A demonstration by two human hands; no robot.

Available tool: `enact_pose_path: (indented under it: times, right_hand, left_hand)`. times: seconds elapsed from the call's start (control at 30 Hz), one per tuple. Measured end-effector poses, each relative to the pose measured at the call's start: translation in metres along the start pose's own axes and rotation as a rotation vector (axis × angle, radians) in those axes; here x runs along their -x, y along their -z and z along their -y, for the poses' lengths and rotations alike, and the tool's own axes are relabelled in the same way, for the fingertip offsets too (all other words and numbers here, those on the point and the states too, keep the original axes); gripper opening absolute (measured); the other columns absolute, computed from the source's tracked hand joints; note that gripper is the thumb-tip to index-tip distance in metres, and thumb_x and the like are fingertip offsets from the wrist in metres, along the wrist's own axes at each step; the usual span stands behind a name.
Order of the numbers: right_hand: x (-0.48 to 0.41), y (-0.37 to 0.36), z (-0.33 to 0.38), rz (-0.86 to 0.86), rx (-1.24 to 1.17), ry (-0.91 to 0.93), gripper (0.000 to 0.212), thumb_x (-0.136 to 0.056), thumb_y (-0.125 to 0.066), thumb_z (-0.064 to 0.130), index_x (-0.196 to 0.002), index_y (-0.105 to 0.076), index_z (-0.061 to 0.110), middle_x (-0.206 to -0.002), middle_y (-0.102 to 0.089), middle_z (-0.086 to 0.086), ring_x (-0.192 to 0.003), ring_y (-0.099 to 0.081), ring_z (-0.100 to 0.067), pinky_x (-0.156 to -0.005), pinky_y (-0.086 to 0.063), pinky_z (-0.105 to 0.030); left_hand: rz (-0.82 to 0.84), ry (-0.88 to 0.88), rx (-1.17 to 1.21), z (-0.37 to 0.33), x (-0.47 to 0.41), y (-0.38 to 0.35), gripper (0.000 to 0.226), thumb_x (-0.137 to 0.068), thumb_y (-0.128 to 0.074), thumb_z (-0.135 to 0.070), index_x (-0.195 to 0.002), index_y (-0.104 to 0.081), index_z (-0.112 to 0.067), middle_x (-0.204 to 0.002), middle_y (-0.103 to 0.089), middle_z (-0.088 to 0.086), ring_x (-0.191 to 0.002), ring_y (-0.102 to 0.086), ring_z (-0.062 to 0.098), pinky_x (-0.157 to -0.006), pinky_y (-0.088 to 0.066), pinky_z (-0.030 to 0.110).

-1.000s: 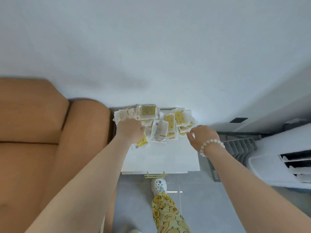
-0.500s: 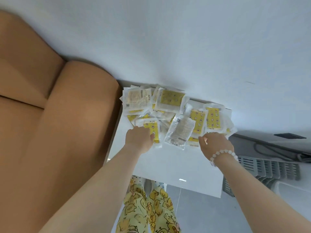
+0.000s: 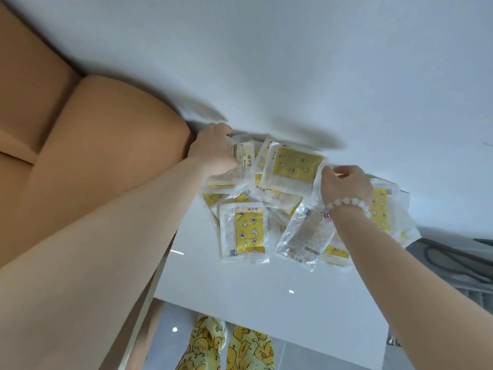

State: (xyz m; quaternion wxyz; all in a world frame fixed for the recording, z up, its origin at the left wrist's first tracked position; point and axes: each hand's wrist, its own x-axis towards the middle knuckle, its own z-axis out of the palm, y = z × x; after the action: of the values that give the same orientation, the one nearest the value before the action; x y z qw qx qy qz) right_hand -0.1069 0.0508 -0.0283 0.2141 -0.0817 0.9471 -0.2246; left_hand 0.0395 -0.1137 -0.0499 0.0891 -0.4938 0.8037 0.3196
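Observation:
Several clear packets with yellow patterned inserts lie in a loose pile at the far side of a glossy white table. My left hand grips a pale printed packet at the pile's far left corner. My right hand, with a white bead bracelet on its wrist, pinches the right edge of a large yellow packet at the back of the pile. A clear packet with its printed side up lies just below my right wrist.
A tan sofa armrest stands against the table's left side. The white wall rises right behind the pile. A grey vented appliance and a dark cable are at the right. My legs in yellow patterned trousers show below the table's front edge.
Both hands have reached forward from the near edge of the pile to its back. The left now holds the pale packet, and the right has taken the large yellow packet's edge. The camera moved closer.

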Motion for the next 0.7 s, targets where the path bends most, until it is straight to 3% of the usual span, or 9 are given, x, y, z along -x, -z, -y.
enact_pose_path:
  times: [0.1, 0.23, 0.5, 0.7]
  right_hand:
    - [-0.002, -0.004, 0.011, 0.011, 0.165, 0.205, 0.044, -0.086, -0.058, 0.040, -0.122, -0.052, 0.015, -0.124, -0.050, -0.006, -0.116, -0.047, -0.023, -0.083, -0.037, -0.031]
    - [0.001, -0.005, 0.016, 0.099, 0.553, 0.501, 0.065, -0.085, -0.057, 0.052, -0.138, -0.040, 0.020, -0.140, -0.041, -0.001, -0.129, -0.035, -0.021, -0.099, -0.034, -0.037]
    - [-0.003, -0.012, 0.014, 0.144, 0.705, 0.486, 0.065, -0.084, -0.062, 0.049, -0.139, -0.038, 0.023, -0.138, -0.040, -0.003, -0.127, -0.037, -0.020, -0.100, -0.031, -0.033]
    - [0.005, -0.021, 0.012, 0.018, 0.738, 0.528, 0.042, -0.088, -0.061, 0.038, -0.124, -0.049, 0.021, -0.128, -0.045, -0.002, -0.120, -0.041, -0.020, -0.101, -0.029, -0.035]
  left_hand:
    - [0.131, -0.052, -0.090, 0.000, -0.005, -0.002, 0.085, -0.068, -0.082, -0.022, -0.140, -0.037, -0.016, -0.140, -0.039, 0.005, -0.125, -0.044, 0.024, -0.100, -0.041, 0.038]
    - [0.069, -0.129, -0.201, 0.003, -0.001, -0.010, 0.074, -0.068, -0.081, -0.024, -0.131, -0.044, -0.016, -0.132, -0.044, 0.005, -0.119, -0.047, 0.022, -0.093, -0.042, 0.037]
    - [-0.097, -0.184, -0.515, 0.003, 0.009, -0.026, 0.067, -0.075, -0.074, -0.039, -0.130, -0.043, -0.016, -0.124, -0.046, 0.002, -0.115, -0.044, 0.021, -0.089, -0.037, 0.032]
    - [-0.220, -0.115, -0.611, -0.003, 0.014, -0.032, 0.055, -0.076, -0.072, -0.036, -0.119, -0.046, -0.013, -0.118, -0.047, 0.003, -0.109, -0.044, 0.021, -0.086, -0.035, 0.030]
